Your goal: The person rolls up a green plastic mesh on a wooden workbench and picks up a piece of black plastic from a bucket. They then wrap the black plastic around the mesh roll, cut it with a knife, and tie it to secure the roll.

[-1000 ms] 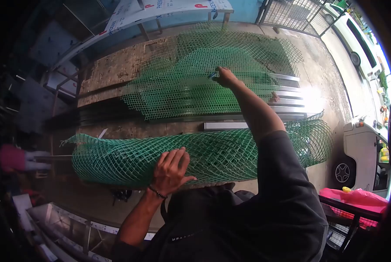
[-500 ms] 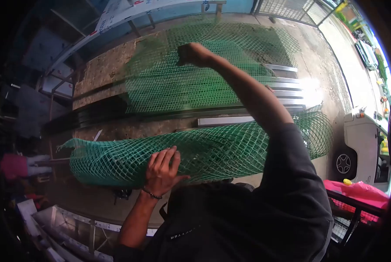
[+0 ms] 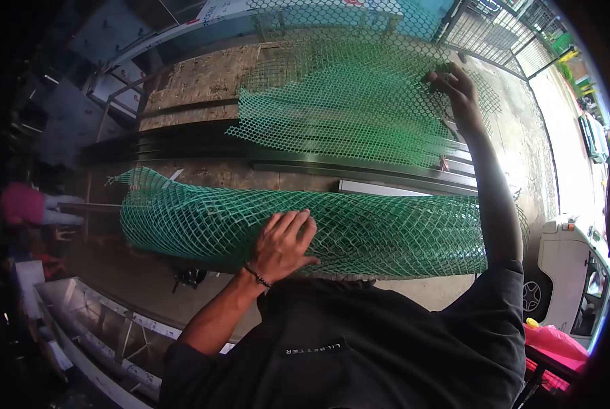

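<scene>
One line of white lettering shows on the dark shirt (image 3: pixel 311 349) (too small to read surely); left hand (image 3: pixel 284 244) lies flat, fingers spread, atop the green mesh roll (image 3: pixel 400 235), just before the torso; right hand (image 3: pixel 455 85), arm outstretched, pinches the far edge of the unrolled mesh sheet (image 3: pixel 339 116) above the metal bars (image 3: pixel 380 186).
</scene>
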`<act>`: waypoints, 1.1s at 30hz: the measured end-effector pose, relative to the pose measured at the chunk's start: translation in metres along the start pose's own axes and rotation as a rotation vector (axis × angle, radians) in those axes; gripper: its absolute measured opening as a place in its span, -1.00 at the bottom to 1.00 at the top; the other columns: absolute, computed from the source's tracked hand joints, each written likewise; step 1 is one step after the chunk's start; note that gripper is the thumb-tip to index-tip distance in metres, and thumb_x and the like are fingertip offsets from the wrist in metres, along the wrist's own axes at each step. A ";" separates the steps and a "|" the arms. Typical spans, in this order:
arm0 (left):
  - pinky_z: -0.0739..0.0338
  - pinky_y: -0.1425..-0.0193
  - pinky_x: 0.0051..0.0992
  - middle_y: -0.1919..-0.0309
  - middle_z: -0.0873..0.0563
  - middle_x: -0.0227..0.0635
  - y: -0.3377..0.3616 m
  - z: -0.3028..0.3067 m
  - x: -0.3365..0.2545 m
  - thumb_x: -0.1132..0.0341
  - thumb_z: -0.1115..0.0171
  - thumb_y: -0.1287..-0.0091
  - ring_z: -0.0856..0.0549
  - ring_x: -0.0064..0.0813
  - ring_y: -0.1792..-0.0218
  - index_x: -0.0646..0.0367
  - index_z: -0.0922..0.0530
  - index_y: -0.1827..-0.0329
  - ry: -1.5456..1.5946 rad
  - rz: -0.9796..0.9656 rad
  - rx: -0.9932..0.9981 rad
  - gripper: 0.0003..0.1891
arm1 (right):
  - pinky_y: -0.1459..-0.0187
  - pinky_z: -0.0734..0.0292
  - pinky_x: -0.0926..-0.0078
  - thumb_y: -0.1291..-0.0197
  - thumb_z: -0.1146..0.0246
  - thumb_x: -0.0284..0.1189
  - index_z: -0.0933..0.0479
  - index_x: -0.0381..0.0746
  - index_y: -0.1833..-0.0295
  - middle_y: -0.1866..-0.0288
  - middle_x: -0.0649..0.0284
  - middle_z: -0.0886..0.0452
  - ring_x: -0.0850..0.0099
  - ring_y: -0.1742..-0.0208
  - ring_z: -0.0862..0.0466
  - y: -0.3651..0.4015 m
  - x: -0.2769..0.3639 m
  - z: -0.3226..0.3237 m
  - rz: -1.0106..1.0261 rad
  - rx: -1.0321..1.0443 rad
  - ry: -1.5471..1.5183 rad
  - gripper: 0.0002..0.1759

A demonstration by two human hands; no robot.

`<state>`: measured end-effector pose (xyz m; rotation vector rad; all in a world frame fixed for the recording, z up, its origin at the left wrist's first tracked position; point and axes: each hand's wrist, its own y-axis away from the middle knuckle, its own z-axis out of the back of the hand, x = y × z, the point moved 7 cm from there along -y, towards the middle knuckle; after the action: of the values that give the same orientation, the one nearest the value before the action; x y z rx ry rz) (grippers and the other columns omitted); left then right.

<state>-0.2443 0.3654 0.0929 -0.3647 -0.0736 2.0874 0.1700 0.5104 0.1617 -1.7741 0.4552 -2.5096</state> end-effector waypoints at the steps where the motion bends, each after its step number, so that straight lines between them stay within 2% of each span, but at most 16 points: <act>1: -0.56 -0.30 -0.15 -0.22 -0.67 -0.09 -0.001 0.000 0.000 -0.18 -0.68 0.24 -0.66 -0.14 -0.22 0.30 -0.61 -0.16 0.004 0.002 -0.004 -0.06 | -0.30 -0.49 0.36 -0.42 -0.38 -0.33 -0.57 -0.35 -0.23 0.03 0.19 -0.81 0.46 -0.06 -0.72 0.005 -0.005 0.003 -0.001 -0.006 0.012 -0.59; 3: -0.54 -0.34 -0.15 -0.23 -0.66 -0.09 0.000 -0.001 0.000 -0.13 -0.68 0.19 -0.64 -0.14 -0.25 0.27 -0.58 -0.18 0.028 0.015 0.010 -0.10 | -0.29 -0.51 0.39 -0.43 -0.35 -0.36 -0.53 -0.40 -0.27 0.02 0.19 -0.82 0.46 -0.05 -0.75 0.010 -0.016 0.008 -0.050 0.009 -0.065 -0.56; 4: -0.52 -0.38 -0.15 -0.25 -0.64 -0.09 0.001 -0.002 0.001 -0.09 -0.68 0.14 -0.61 -0.15 -0.29 0.24 -0.56 -0.19 0.044 0.041 0.033 -0.13 | -0.26 -0.55 0.42 -0.42 -0.38 -0.36 -0.39 -0.46 -0.44 0.02 0.16 -0.81 0.44 -0.04 -0.77 0.010 -0.019 0.009 -0.075 0.059 -0.019 -0.38; 5: -0.52 -0.38 -0.15 -0.25 -0.64 -0.09 0.002 -0.002 0.000 -0.09 -0.68 0.14 -0.61 -0.15 -0.29 0.24 -0.56 -0.19 0.047 0.040 0.033 -0.13 | -0.26 -0.55 0.42 -0.42 -0.38 -0.36 -0.39 -0.46 -0.44 0.02 0.16 -0.81 0.44 -0.04 -0.77 0.011 -0.021 0.013 -0.077 0.059 -0.017 -0.38; 7: -0.52 -0.38 -0.15 -0.25 -0.64 -0.08 0.001 -0.001 0.000 -0.11 -0.68 0.15 -0.61 -0.15 -0.29 0.24 -0.56 -0.19 0.038 0.028 0.021 -0.12 | -0.26 -0.54 0.44 -0.40 -0.42 -0.32 -0.14 -0.52 -0.61 0.02 0.12 -0.80 0.43 -0.03 -0.77 0.012 -0.030 0.005 -0.204 0.218 -0.102 -0.12; 8: -0.52 -0.38 -0.15 -0.25 -0.64 -0.08 0.001 -0.002 0.001 -0.11 -0.68 0.15 -0.61 -0.15 -0.29 0.24 -0.56 -0.19 0.037 0.027 0.016 -0.12 | -0.30 -0.51 0.41 -0.39 -0.44 -0.25 -0.02 -0.55 -0.64 0.03 0.11 -0.79 0.41 -0.06 -0.77 0.012 -0.036 0.006 -0.258 0.207 -0.119 0.00; 9: -0.54 -0.33 -0.16 -0.22 -0.66 -0.09 0.001 -0.002 0.000 -0.17 -0.66 0.19 -0.64 -0.15 -0.25 0.27 -0.58 -0.17 0.010 0.011 0.001 -0.09 | -0.30 -0.51 0.41 -0.39 -0.44 -0.25 -0.02 -0.55 -0.64 0.03 0.11 -0.79 0.41 -0.06 -0.77 0.011 -0.039 0.006 -0.255 0.209 -0.115 0.00; 16: -0.56 -0.28 -0.17 -0.20 -0.67 -0.10 0.001 0.000 -0.001 -0.21 -0.65 0.23 -0.66 -0.15 -0.22 0.30 -0.59 -0.17 -0.004 0.002 -0.008 -0.05 | -0.25 -0.49 0.45 -0.38 -0.45 -0.22 -0.24 -0.49 -0.55 0.07 0.21 -0.77 0.47 -0.02 -0.72 -0.004 -0.041 0.000 -0.262 0.224 -0.180 -0.14; 18: -0.56 -0.29 -0.17 -0.20 -0.67 -0.10 0.001 0.001 0.000 -0.21 -0.66 0.23 -0.66 -0.15 -0.22 0.30 -0.59 -0.17 -0.003 0.007 -0.006 -0.05 | -0.22 -0.52 0.48 -0.40 -0.44 -0.25 -0.50 -0.36 -0.30 0.10 0.26 -0.75 0.51 0.01 -0.72 -0.009 -0.036 0.001 -0.206 0.237 -0.220 -0.47; 19: -0.56 -0.29 -0.16 -0.21 -0.67 -0.10 0.001 0.000 -0.001 -0.20 -0.66 0.23 -0.66 -0.15 -0.22 0.30 -0.59 -0.17 -0.002 0.010 -0.004 -0.05 | -0.22 -0.52 0.48 -0.40 -0.44 -0.25 -0.50 -0.36 -0.30 0.10 0.26 -0.75 0.51 0.01 -0.72 -0.011 -0.043 0.003 -0.210 0.232 -0.217 -0.47; 21: -0.55 -0.30 -0.15 -0.21 -0.67 -0.10 0.000 0.001 -0.001 -0.20 -0.66 0.24 -0.66 -0.14 -0.22 0.31 -0.59 -0.17 -0.001 0.007 0.002 -0.04 | -0.14 -0.56 0.52 -0.42 -0.41 -0.28 -0.58 -0.24 -0.05 0.13 0.33 -0.73 0.54 0.05 -0.72 -0.012 -0.056 0.014 -0.204 0.138 -0.171 -0.71; 22: -0.55 -0.30 -0.15 -0.21 -0.67 -0.10 0.000 0.001 -0.001 -0.20 -0.67 0.24 -0.66 -0.14 -0.22 0.31 -0.59 -0.17 -0.005 0.014 0.006 -0.04 | -0.06 -0.55 0.52 -0.51 -0.30 -0.30 -0.56 -0.22 -0.11 0.09 0.35 -0.68 0.56 0.06 -0.65 -0.005 -0.047 0.007 -0.158 0.206 -0.065 -0.75; 23: -0.55 -0.30 -0.15 -0.21 -0.67 -0.10 0.000 0.000 -0.002 -0.20 -0.67 0.24 -0.66 -0.14 -0.22 0.31 -0.59 -0.17 -0.001 0.006 0.005 -0.04 | -0.01 -0.55 0.56 -0.51 -0.30 -0.28 -0.56 -0.24 -0.12 0.17 0.38 -0.63 0.58 0.13 -0.63 0.000 -0.062 0.006 -0.178 0.285 -0.060 -0.73; 25: -0.55 -0.31 -0.13 -0.22 -0.66 -0.09 0.000 0.001 -0.001 -0.20 -0.67 0.25 -0.66 -0.12 -0.22 0.32 -0.59 -0.18 0.002 0.011 -0.001 -0.03 | 0.08 -0.60 0.59 -0.45 -0.38 -0.23 -0.60 -0.23 -0.13 0.21 0.38 -0.67 0.61 0.12 -0.70 0.015 -0.098 0.010 -0.387 0.326 -0.132 -0.66; 28: -0.54 -0.33 -0.14 -0.23 -0.66 -0.08 0.000 0.001 -0.001 -0.15 -0.68 0.23 -0.64 -0.13 -0.25 0.29 -0.58 -0.19 0.016 0.023 0.006 -0.06 | 0.29 -0.51 0.63 -0.44 -0.39 -0.22 -0.63 -0.23 -0.12 0.31 0.41 -0.66 0.63 0.31 -0.64 0.038 -0.142 0.007 -0.545 0.443 -0.170 -0.66; 33: -0.53 -0.33 -0.15 -0.25 -0.65 -0.08 0.000 0.001 -0.002 -0.10 -0.70 0.20 -0.63 -0.14 -0.27 0.27 -0.57 -0.19 0.023 0.029 0.009 -0.09 | 0.25 -0.56 0.64 -0.52 -0.27 -0.37 -0.65 -0.15 -0.23 0.19 0.43 -0.69 0.67 0.25 -0.63 0.044 -0.187 -0.005 -0.586 0.561 0.210 -0.74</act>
<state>-0.2440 0.3636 0.0940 -0.3861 -0.0458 2.1114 0.2240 0.5058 -0.0226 -1.5706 -0.8141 -2.7726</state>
